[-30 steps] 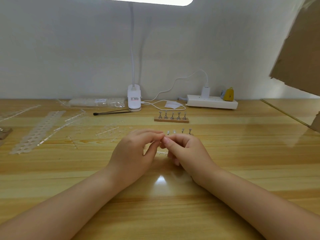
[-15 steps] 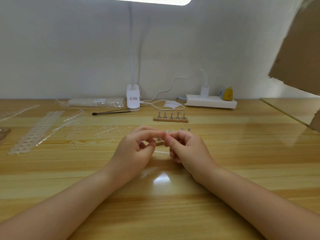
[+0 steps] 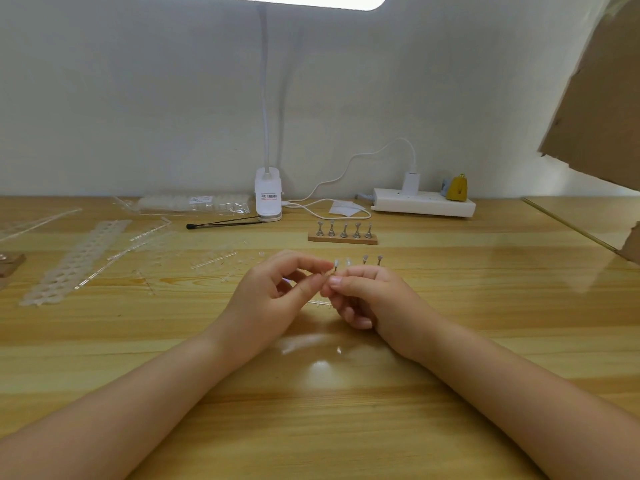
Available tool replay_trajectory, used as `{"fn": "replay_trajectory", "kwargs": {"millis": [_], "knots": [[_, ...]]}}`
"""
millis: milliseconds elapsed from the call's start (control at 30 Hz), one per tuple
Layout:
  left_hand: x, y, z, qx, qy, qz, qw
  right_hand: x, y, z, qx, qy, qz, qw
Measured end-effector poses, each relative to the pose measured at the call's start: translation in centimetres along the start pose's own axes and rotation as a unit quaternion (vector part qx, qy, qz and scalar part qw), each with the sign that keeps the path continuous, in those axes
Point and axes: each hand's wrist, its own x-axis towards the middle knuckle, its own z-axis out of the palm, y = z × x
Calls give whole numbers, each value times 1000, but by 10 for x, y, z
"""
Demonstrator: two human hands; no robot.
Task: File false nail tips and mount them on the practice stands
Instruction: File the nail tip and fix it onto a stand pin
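Both hands are meeting at the centre of the frame: the left hand [image 3: 266, 299] and the right hand [image 3: 367, 299] are curling their fingertips together and pinching a small clear nail tip [image 3: 325, 280], barely visible between them. A clear sprue strip [image 3: 320, 303] is lying on the surface [image 3: 346, 410] just beneath the fingers.

To perform this step well, it is advisable to keep the pinch light, since the tip looks thin and likely to flex or slip, and to steady both wrists on the surface.

Just behind the hands, the near stand row [image 3: 358, 263] is showing four posts; the two left ones appear to be carrying tips, the two right ones bare. Farther back, the wooden stand [image 3: 343, 237] is holding five bare posts.

At the left of the frame, one perforated strip [image 3: 74, 263] and several emptied sprues are lying. Along the wall: one bag of tips [image 3: 194, 204], one lamp base [image 3: 268, 199], one power strip [image 3: 424, 206].
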Motion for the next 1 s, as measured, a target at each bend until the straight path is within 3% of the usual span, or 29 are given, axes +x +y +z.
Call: {"fn": "replay_trajectory", "kwargs": {"millis": [133, 300, 533, 633, 700, 767, 867, 1000], "knots": [[0, 2, -1, 3, 6, -4, 1000, 1, 0, -2, 18, -10, 8, 1000], [2, 3, -1, -7, 46, -25, 999, 0, 7, 4, 15, 73, -26, 997], [3, 0, -1, 26, 62, -19, 998, -4, 9, 6, -24, 115, -74, 990], [2, -2, -3, 162, 60, 55, 983, -2, 9, 5, -6, 130, -69, 989], [4, -5, -6, 364, 89, 86, 923, -1, 9, 5, 24, 145, -63, 987], [6, -9, -10, 477, 80, 27, 875, -1, 8, 5, 51, 151, -58, 986], [8, -18, -12, 500, 17, -57, 864, 1, 8, 4, 83, 150, -48, 984], [9, -23, -14, 465, 26, -29, 885, 1, 6, 3, 131, 125, -32, 983]]}}
